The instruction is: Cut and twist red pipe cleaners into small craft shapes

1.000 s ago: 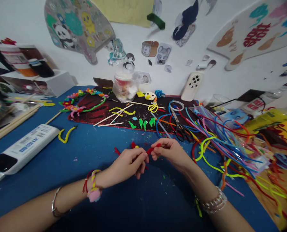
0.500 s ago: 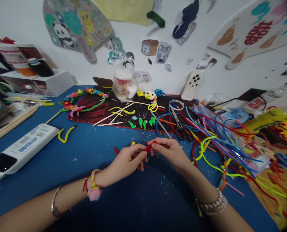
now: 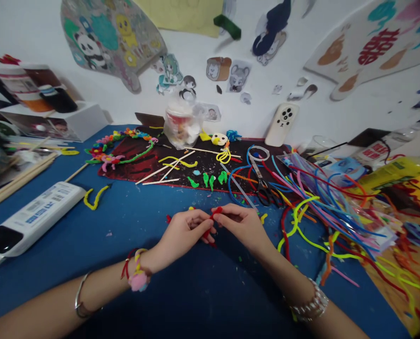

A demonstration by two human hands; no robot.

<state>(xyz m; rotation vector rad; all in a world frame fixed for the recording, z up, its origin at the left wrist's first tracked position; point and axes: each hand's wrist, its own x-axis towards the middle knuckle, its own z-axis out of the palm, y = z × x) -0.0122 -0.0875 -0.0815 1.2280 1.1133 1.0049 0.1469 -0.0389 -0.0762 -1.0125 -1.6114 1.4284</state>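
My left hand (image 3: 184, 233) and my right hand (image 3: 241, 225) meet over the blue table (image 3: 132, 263), fingertips pinched together on a short red pipe cleaner (image 3: 210, 225). The red piece runs between the two hands, partly hidden by the fingers. A small yellow bit shows just above my left fingers. My left wrist carries a braided band with a pink pom-pom and a metal bangle; my right wrist carries a beaded bracelet.
A heap of coloured pipe cleaners (image 3: 323, 207) and black scissors (image 3: 262, 190) lie to the right. A dark mat (image 3: 142, 165) behind holds wooden sticks, green pieces and a flower garland (image 3: 118, 146). A white box (image 3: 33, 219) lies left, a plastic cup (image 3: 181, 125) at the back.
Both hands have drifted a little left and away from me, and moved closer together, still working the red pipe cleaner.
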